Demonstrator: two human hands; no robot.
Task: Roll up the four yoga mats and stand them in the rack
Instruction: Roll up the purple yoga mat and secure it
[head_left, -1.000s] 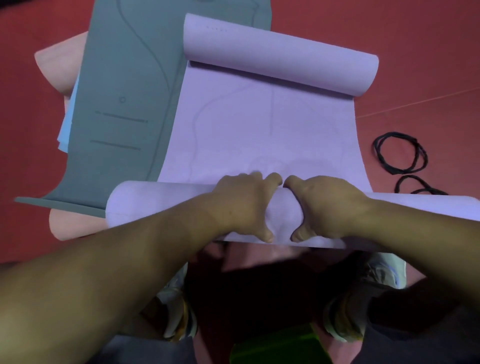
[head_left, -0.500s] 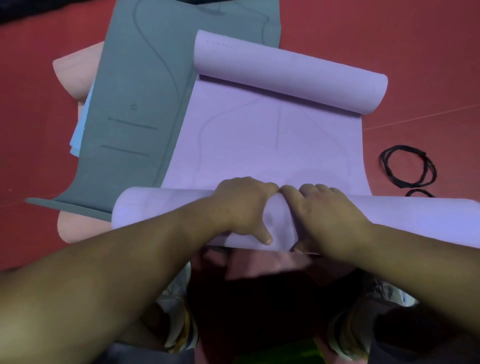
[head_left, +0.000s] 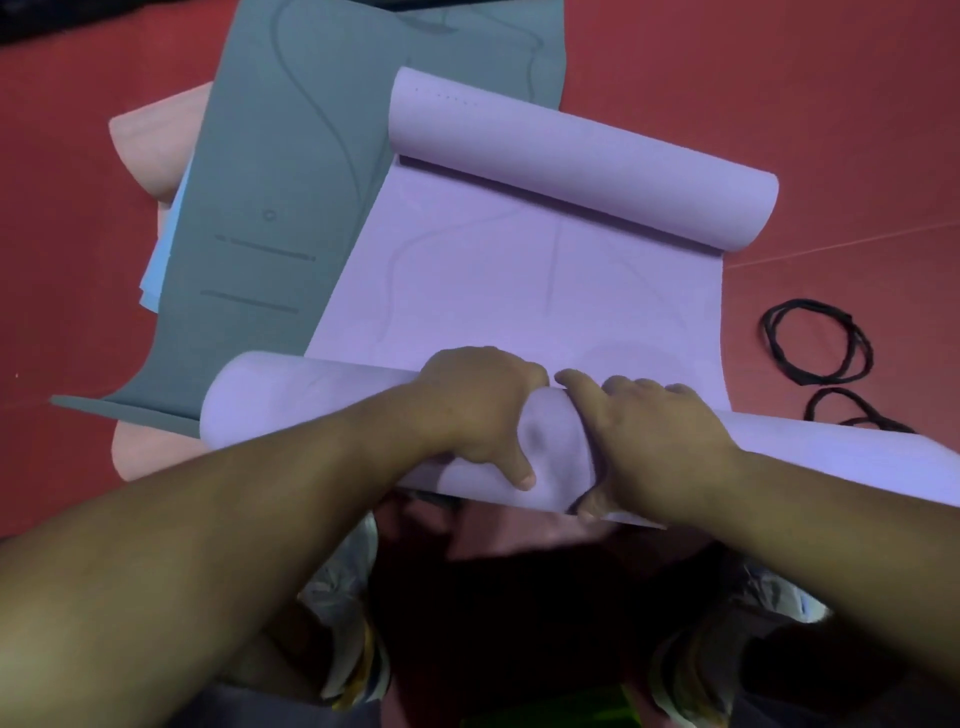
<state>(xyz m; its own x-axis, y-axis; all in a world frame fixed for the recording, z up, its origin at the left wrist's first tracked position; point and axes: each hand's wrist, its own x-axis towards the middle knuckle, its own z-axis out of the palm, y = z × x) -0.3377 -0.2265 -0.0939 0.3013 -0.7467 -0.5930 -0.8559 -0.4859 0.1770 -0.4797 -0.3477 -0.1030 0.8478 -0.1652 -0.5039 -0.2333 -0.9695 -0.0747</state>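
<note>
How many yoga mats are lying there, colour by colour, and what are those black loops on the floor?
Purple mat, being rolled under the left hand and right hand: 1
Grey mat: 1
Pink mat: 1
Light blue mat, only an edge showing: 1
Black bands: a pile, count unclear
Total: 4 mats, plus the bands

Purple mat (head_left: 519, 291) half-rolled atop flat grey mat (head_left: 291, 197).

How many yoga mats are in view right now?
4: the purple mat on top, being rolled; the grey mat under it at left; a pink mat beneath; a light blue mat edge peeking out left. More may be hidden.
</note>
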